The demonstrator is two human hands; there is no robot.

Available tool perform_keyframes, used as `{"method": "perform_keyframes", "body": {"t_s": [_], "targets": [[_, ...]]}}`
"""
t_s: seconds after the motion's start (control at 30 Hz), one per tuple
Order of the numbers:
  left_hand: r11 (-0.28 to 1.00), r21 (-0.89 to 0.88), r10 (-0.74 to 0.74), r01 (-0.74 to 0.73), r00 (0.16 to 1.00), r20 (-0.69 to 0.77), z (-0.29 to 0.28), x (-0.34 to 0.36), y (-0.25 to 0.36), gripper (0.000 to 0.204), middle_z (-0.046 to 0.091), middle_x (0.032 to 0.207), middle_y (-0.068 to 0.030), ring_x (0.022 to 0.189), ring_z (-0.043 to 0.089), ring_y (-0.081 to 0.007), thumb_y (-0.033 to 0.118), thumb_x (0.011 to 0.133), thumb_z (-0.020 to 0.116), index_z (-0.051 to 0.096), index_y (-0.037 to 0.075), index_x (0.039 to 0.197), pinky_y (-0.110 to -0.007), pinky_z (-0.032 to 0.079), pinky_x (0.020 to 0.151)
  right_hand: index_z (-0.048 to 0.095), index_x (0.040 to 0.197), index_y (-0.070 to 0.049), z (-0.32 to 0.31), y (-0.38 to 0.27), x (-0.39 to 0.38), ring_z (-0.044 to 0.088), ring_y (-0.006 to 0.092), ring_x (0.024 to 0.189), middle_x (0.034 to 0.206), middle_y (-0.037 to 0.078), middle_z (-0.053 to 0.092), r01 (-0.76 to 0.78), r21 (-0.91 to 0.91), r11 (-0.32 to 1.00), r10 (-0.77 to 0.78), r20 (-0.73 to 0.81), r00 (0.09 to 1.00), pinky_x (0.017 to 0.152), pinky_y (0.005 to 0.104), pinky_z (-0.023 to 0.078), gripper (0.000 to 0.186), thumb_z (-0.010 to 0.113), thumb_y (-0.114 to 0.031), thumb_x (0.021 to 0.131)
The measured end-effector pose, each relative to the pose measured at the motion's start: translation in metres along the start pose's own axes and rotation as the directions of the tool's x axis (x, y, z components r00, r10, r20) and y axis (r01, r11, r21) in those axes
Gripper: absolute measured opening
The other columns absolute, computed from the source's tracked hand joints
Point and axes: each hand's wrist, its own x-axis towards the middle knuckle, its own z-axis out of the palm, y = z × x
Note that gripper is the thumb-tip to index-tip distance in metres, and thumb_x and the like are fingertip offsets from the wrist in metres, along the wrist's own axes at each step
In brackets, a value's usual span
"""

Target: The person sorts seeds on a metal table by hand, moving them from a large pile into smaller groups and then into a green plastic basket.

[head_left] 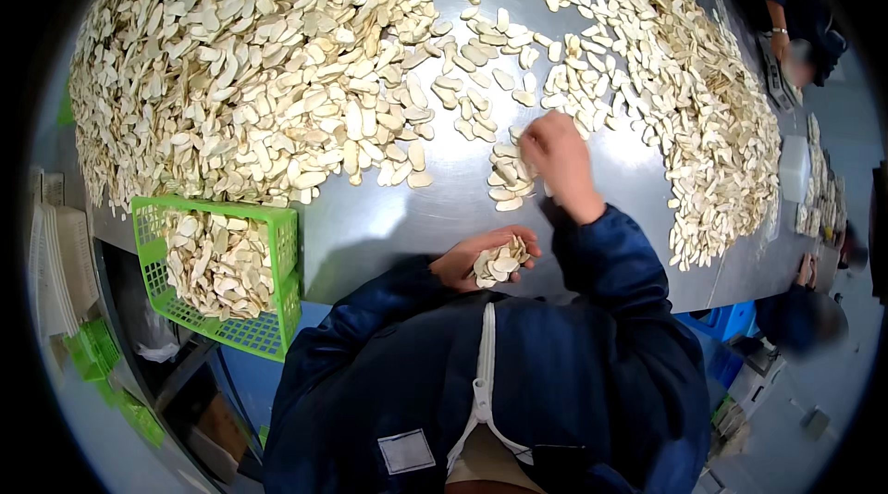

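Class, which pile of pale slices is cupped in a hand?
The small pile in the person's left hand. Unlike it, the huge heap on the left and the long heap on the right lie on the metal table.

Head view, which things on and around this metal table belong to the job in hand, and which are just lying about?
Seemingly part of the job:
pale slices in the left hand
small pile by the right hand
large left heap
right heap
green basket holding slices
metal table

Seemingly just lying about:
green crate, far left
blue bin, lower right
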Motion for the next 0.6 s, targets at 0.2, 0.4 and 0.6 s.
{"method": "perform_keyframes", "body": {"t_s": [0.2,0.4,0.6], "targets": [[0.995,0.076,-0.062,0.06,0.998,0.019,0.003,0.001,0.0,0.034,0.054,0.112,-0.0118,0.101,0.054,-0.0197,0.027,0.096,0.042,0.048,0.003,0.118,-0.031,0.049,0.08,0.063,0.085,-0.001,-0.043,0.038,-0.002,0.059,0.0296,0.072,0.08,0.013,0.059,-0.193,-0.037,0.981,0.189,-0.098,0.977,0.062,0.0367,0.047,0.015,0.064,-0.015,0.077],[0.986,0.131,-0.102,0.105,0.994,-0.025,0.011,-0.001,0.003,0.035,0.053,0.112,-0.0127,0.101,0.054,-0.0198,0.027,0.096,0.042,0.047,0.001,0.118,-0.031,0.049,0.079,0.057,0.112,-0.007,-0.019,-0.02,-0.029,0.047,0.0352,0.112,0.123,0.015,0.049,0.228,0.024,0.973,-0.229,0.174,0.958,0.092,0.0411,0.04,0.045,0.07,-0.019,0.071],[0.995,0.081,-0.06,0.055,0.997,0.055,0.0,0.0,0.002,0.035,0.054,0.115,-0.0103,0.102,0.056,-0.0177,0.027,0.097,0.042,0.046,0.004,0.123,-0.028,0.05,0.08,0.061,0.09,-0.001,-0.015,0.028,-0.02,0.061,0.0268,0.076,0.084,0.011,0.062,-0.002,0.049,0.999,0.006,-0.081,0.997,0.068,0.0315,0.048,0.011,0.062,-0.003,0.079]]}}
